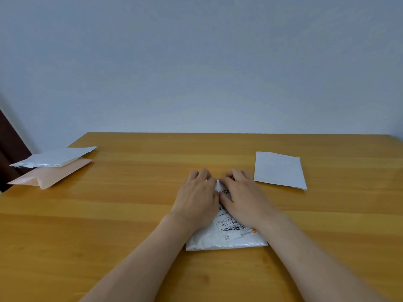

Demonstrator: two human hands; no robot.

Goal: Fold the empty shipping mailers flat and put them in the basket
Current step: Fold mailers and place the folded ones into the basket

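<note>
Lying centrally on the wooden table [104, 214], the white labelled mailer [226, 239] is pressed flat by the left hand [197, 197] and right hand [244, 196], fingers nearly straight, nothing gripped; the fold is best smoothed outward from the centre.

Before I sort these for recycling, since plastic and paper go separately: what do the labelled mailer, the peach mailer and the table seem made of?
Labelled mailer: likely thin white plastic film, glossy; crinkled glints along its near edge. Peach mailer: matte, paper or plastic, cannot tell. Table: wood or wood-look laminate, satin; grain streaks.
</note>
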